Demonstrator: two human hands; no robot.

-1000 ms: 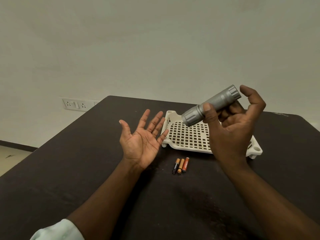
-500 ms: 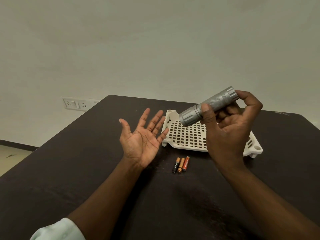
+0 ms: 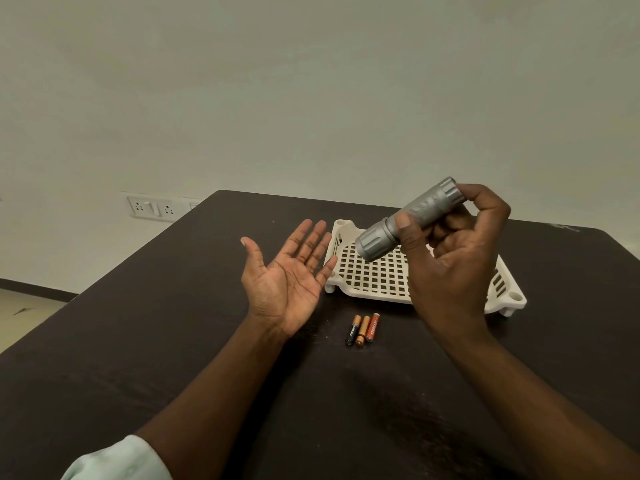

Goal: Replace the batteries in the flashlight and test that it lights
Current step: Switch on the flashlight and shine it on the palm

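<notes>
Right hand gripped flashlight; left hand flat, palm up.
Right hand point(image 3: 450, 261) fingers curled round the flashlight point(image 3: 408, 218), held above the tray point(image 3: 374, 275). Left hand point(image 3: 287, 275) fingers were straight; three batteries point(image 3: 362, 329) lay below-right of them on the table point(image 3: 138, 341).

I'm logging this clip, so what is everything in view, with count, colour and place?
flashlight: 1, grey, held tilted above the tray
batteries: 3, black, gold and orange, side by side on the table, in front of the tray
tray: 1, white, slotted, on the table
table: 1, dark brown
wall socket: 1, white, on the far wall
left hand: 1, palm up, holding nothing
right hand: 1, grips the flashlight
</notes>
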